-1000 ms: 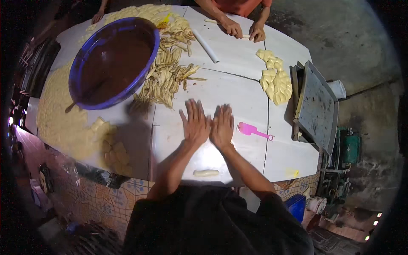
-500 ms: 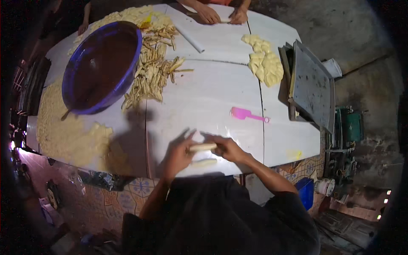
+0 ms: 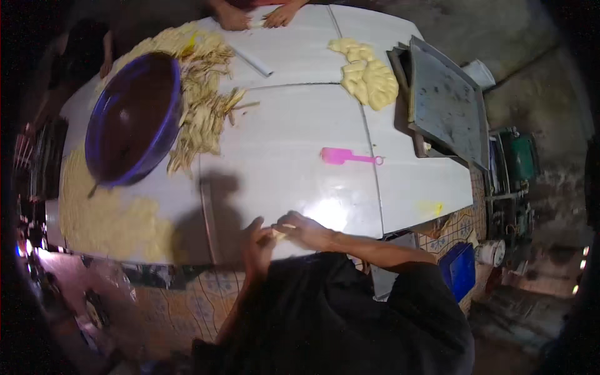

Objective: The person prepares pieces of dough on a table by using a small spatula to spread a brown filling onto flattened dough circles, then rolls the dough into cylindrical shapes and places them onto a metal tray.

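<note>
Close to the table's near edge, my left hand [image 3: 258,242] and my right hand [image 3: 307,231] meet around a small pale piece of dough [image 3: 283,230]. Fingers of both hands are closed on it, and they cover most of its shape. Farther off to the right of my hands lies a pink plastic scoop [image 3: 337,155], its ringed handle pointing right. Yellowish lumps of dough [image 3: 377,84] lie in a mass beyond the scoop.
At left stands a large blue basin [image 3: 177,103] of dark brown contents, beside pale brown strips [image 3: 206,119] and many small cream-coloured pieces [image 3: 106,219]. Metal trays [image 3: 447,103] lean at the right edge. Across the white table [image 3: 269,137], another person's hands [image 3: 281,15] work near a pale rod [image 3: 252,61].
My hands have drawn closer together and nearer to me, covering more of the dough piece. The whole view has shifted, so the table's things appear farther left.
</note>
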Demonstrator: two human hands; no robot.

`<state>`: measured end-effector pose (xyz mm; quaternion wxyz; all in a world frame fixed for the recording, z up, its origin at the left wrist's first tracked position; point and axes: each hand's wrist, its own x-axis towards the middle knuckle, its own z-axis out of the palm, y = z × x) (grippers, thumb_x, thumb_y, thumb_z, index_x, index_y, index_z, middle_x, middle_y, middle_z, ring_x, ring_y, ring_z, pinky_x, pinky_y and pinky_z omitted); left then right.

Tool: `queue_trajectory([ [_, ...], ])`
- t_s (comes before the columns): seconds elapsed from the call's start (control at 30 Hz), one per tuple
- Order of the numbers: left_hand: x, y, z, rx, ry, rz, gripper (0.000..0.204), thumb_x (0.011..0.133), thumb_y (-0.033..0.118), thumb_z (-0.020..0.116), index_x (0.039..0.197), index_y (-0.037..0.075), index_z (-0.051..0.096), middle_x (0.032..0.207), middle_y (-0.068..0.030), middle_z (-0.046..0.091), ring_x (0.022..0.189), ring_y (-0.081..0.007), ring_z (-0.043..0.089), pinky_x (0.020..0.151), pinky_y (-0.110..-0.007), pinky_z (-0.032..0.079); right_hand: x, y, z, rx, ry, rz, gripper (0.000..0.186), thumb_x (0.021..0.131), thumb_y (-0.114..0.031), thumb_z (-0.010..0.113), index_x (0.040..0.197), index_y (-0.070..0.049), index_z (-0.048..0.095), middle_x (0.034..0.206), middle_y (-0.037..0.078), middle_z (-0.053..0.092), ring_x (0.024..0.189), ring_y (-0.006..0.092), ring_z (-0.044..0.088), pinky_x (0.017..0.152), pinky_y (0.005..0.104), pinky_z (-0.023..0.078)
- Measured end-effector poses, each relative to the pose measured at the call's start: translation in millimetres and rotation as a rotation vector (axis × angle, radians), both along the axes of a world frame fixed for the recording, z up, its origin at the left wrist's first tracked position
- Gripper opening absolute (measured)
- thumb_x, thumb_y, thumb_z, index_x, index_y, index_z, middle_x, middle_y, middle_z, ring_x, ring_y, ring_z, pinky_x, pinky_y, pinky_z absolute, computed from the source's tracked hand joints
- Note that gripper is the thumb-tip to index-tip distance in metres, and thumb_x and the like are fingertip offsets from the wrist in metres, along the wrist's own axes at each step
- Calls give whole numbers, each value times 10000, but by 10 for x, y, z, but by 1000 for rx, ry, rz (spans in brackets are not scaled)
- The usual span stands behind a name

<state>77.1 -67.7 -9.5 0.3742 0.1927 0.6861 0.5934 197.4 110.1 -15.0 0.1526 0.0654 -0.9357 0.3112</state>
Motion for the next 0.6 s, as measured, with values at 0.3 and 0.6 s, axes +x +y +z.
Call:
queue_trajectory([
  [0.3,75,729,1126,226,-247,204,645,963,322,611,1504,16,437,1285,-138,618,1153,-228,596,965,-380,508,1056,1345,1156,-2295,32,-697,485,1078,-388,416,1434,-70,501,1280,167,632,936,216,660,746,318,570],
  [0.6,-98,947,331,39,-50,77,493,966,217,610,1412,18,546,1142,-101,682,924,-198,648,779,-332,537,1551,3896,1100,-899,-16,-1467,472,1031,-296,507,1348,42,595,1152,138,696,992,253,651,872,345,501],
])
